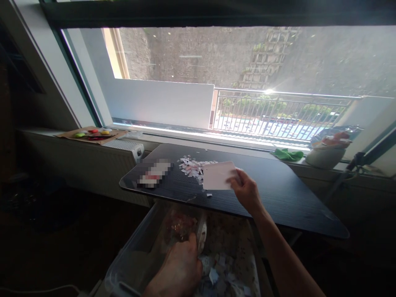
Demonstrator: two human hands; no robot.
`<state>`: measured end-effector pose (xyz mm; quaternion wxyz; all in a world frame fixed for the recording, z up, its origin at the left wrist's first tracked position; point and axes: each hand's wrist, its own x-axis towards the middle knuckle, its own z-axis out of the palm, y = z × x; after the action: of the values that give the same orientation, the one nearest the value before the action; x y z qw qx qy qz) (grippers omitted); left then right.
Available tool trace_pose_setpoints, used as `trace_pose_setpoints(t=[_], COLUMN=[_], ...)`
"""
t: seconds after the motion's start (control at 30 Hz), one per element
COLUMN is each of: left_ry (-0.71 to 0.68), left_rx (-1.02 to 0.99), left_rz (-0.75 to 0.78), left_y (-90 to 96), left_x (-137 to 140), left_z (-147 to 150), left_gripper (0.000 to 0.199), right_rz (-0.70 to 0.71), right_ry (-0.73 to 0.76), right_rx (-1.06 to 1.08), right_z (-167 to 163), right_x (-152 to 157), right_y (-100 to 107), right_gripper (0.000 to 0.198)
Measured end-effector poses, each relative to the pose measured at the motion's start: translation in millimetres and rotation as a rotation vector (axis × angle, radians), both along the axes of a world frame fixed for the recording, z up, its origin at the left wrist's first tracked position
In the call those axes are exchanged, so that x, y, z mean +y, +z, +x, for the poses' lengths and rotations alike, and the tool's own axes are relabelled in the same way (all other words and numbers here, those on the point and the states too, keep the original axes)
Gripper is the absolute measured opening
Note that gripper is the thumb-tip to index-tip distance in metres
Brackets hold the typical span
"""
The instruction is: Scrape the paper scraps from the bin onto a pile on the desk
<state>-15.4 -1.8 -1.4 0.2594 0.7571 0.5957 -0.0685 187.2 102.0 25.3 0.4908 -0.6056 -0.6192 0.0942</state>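
My right hand (246, 185) pinches a flat white card (218, 176) by its right edge, just above the dark tabletop (262, 181). Beside and behind the card lies a loose heap of torn white paper scraps (192, 166). One small scrap (209, 195) rests apart, close to the table's front edge. Below the table, my left hand (179, 262) is closed at the pale rim (202, 234) of a light, speckled inner container (243, 239); its fingertips are partly hidden. More paper pieces (216, 276) lie inside that container, which sits in a clear plastic bin (128, 247).
A blurred-out flat object (154, 173) lies at the table's left. A clear bag (181, 225) fills part of the bin. Along the windowsill are a brown board with coloured items (89, 134), a green cloth (288, 154) and a pale pot-like container (326, 152). A radiator (89, 161) stands left.
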Motion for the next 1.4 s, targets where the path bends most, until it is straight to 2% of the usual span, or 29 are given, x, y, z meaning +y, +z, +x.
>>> trace_pose_setpoints(t=[0.2,0.33,0.53,0.7,0.8,0.9,1.03,1.13,1.27,1.4], left_ry=[-0.014,-0.025,-0.016,-0.046,-0.057,-0.055,-0.057,-0.048,-0.056,-0.065], left_rx=[-0.010,-0.018,-0.017,-0.003,0.018,0.021,-0.002,0.003,0.014,0.031], left_rz=[0.022,0.022,0.024,0.026,0.047,0.037,0.022,0.039,0.052,0.015], left_y=[-1.9,-7.0,-10.4,-6.5,-5.2,-3.1,-1.4,-3.4,-4.7,-1.8], left_x=[-0.2,0.3,1.6,0.9,0.4,0.5,0.7,-0.2,-0.7,1.1], left_z=[-1.4,-1.7,-2.3,-1.6,-1.5,-1.9,-2.0,-2.0,-2.0,-1.4], left_gripper=[0.031,0.032,0.030,0.029,0.029,0.030,0.031,0.032,0.034,0.035], right_rz=[-0.048,-0.020,-0.006,-0.043,-0.001,0.021,-0.014,-0.039,-0.013,0.000], right_ry=[-0.070,-0.131,-0.038,-0.165,-0.191,-0.156,-0.115,-0.161,-0.204,-0.169], right_rx=[-0.110,-0.168,-0.202,-0.325,-0.299,-0.269,-0.271,-0.280,-0.233,-0.185], right_z=[9.4,11.1,-4.5,1.5,6.6,4.8,2.5,8.6,17.0,10.9], right_x=[-4.4,-9.2,0.2,-19.0,-25.5,-18.7,-12.0,-19.1,-27.5,-21.5], right_y=[8.9,14.0,12.5,23.7,28.0,24.6,18.6,19.7,22.1,17.1], right_gripper=[0.033,0.033,0.035,0.033,0.032,0.032,0.034,0.033,0.032,0.033])
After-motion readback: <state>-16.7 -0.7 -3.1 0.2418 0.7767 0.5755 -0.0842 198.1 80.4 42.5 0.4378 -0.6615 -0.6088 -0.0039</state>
